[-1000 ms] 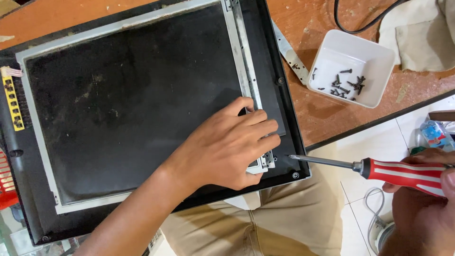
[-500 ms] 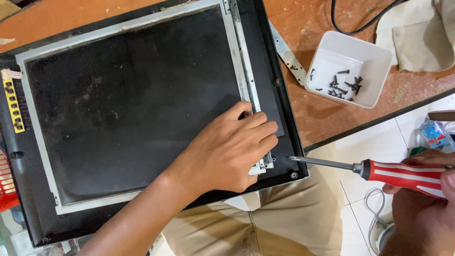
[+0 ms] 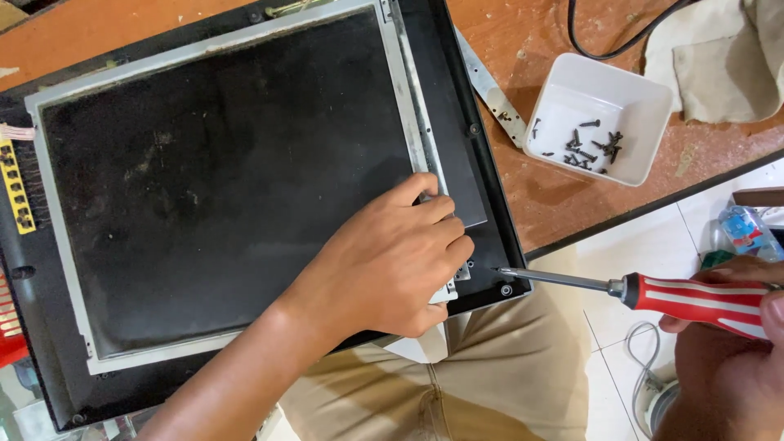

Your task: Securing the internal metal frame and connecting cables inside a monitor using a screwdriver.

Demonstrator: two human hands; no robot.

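Worn orange-brown workbench (image 3: 572, 204), its near edge running diagonally above a white tiled floor (image 3: 604, 343); person seated, khaki trousers under the overhang

Flat display panel (image 3: 220, 180) lay face down in a black housing (image 3: 469, 163), filling the left and middle of the bench, its near-right corner hanging just past the bench edge over the lap. Metal frame (image 3: 408, 106) ran round the dark back plate

Left hand (image 3: 392, 261) was spread palm-down on that near-right corner, fingers loosely curled over the frame edge, pressing rather than gripping; nothing held in it

Right hand (image 3: 735, 351) sat low at the far right of view, off the bench, closed round the red-and-white handle of a screwdriver (image 3: 653, 294). Only part of the hand showed

Key relation: the screwdriver's long axis lay nearly level, pointing left, tip at the housing's right rim just beside a screw hole (image 3: 506, 289) at the near-right corner. The left fingers were close to the tip on its left, not touching it. Left hand was on the panel; right hand well apart, reaching through the tool

Room: open air over the floor to the right of the corner. Farther right on the bench, a white square tub (image 3: 645, 98) of dark screws (image 3: 588, 147), a loose metal strip (image 3: 490, 86), a black cable (image 3: 604, 45) and a beige cloth (image 3: 719, 65), all clear of the shaft
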